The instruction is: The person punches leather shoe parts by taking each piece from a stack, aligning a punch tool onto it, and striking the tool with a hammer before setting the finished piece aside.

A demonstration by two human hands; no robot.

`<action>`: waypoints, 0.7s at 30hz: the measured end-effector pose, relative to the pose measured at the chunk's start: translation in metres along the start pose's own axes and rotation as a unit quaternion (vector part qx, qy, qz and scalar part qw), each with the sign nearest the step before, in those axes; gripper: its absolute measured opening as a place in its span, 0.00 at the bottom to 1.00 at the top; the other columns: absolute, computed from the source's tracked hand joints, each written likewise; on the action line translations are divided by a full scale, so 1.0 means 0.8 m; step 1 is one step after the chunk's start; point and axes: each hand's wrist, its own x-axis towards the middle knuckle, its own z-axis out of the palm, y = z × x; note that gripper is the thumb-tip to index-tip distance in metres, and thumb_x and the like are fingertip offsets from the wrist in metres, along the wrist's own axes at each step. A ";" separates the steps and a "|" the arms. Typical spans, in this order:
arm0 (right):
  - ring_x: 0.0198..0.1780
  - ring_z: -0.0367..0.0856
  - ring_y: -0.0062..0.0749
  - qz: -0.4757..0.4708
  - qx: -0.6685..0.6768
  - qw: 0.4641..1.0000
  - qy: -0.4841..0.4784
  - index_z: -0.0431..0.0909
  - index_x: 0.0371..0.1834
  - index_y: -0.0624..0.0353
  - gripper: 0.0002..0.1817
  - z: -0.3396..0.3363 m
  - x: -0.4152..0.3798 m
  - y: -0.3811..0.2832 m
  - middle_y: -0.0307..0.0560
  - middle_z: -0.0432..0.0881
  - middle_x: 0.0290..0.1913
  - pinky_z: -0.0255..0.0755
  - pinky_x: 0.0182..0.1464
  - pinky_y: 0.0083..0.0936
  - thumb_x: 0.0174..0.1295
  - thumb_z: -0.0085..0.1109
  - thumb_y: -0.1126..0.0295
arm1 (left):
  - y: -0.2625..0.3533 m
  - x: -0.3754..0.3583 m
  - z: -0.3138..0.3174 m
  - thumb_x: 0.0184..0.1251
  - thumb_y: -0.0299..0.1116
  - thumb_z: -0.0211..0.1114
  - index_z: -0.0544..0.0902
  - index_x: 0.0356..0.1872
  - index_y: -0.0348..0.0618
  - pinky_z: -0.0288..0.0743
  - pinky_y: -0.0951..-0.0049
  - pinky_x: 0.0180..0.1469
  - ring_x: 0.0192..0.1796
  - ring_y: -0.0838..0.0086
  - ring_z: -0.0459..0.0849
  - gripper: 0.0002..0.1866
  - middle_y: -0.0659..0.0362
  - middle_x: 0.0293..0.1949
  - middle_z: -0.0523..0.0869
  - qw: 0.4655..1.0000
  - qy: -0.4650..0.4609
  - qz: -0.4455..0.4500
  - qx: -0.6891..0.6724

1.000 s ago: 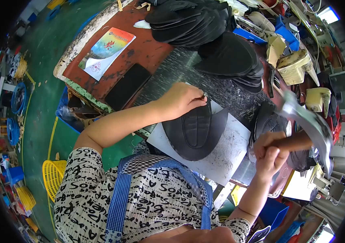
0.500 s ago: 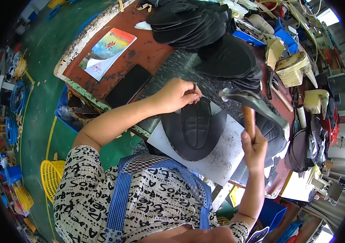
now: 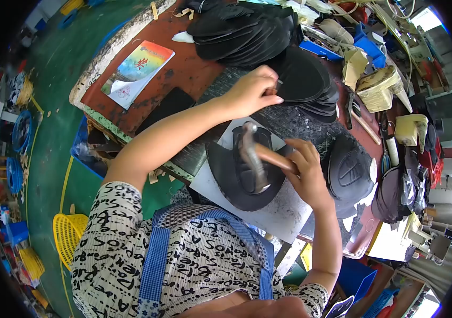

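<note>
My left hand (image 3: 255,92) is closed around a small thin metal tool (image 3: 279,82), above the near edge of a stack of black pieces (image 3: 305,74). My right hand (image 3: 306,172) grips the wooden handle of a hammer (image 3: 275,158), whose metal head is over a black curved piece with embossed lines (image 3: 223,172). That piece lies on a white sheet (image 3: 289,216), and the hammer hides part of it. To the right of my right hand is another embossed black piece (image 3: 349,172).
A colourful booklet (image 3: 140,69) and a dark flat object (image 3: 170,106) lie on the red tabletop (image 3: 183,69). More black pieces (image 3: 242,32) are piled at the back. Wrapped tools and a wooden-handled tool (image 3: 366,127) are at the right; a yellow basket (image 3: 69,236) stands at lower left.
My left hand has moved up and right, off the black piece to the stack, with the thin tool. My right hand has moved left, and the hammer head is now over the black piece.
</note>
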 end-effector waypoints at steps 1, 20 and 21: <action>0.48 0.74 0.48 -0.044 -0.042 0.998 0.005 0.74 0.36 0.60 0.14 0.004 0.006 0.003 0.46 0.76 0.39 0.65 0.55 0.44 0.46 0.68 0.77 | -0.003 0.015 0.014 0.51 0.32 0.76 0.78 0.26 0.36 0.74 0.64 0.45 0.42 0.61 0.81 0.14 0.49 0.52 0.77 0.997 0.008 0.052 0.054; 0.27 0.70 0.23 0.372 0.001 0.926 0.066 0.71 0.30 0.63 0.07 -0.116 -0.133 0.028 0.42 0.71 0.23 0.61 0.28 0.23 0.58 0.63 0.78 | 0.115 -0.107 -0.092 0.56 0.35 0.74 0.84 0.30 0.42 0.76 0.69 0.37 0.34 0.67 0.84 0.10 0.55 0.34 0.83 0.942 -0.299 -0.110 -0.107; 0.24 0.65 0.22 0.426 0.093 0.898 0.059 0.70 0.28 0.63 0.09 -0.094 -0.122 0.008 0.40 0.69 0.20 0.57 0.25 0.24 0.60 0.62 0.77 | 0.108 -0.092 -0.091 0.63 0.32 0.71 0.84 0.34 0.40 0.77 0.73 0.39 0.34 0.73 0.84 0.07 0.57 0.33 0.84 0.949 -0.277 -0.130 -0.078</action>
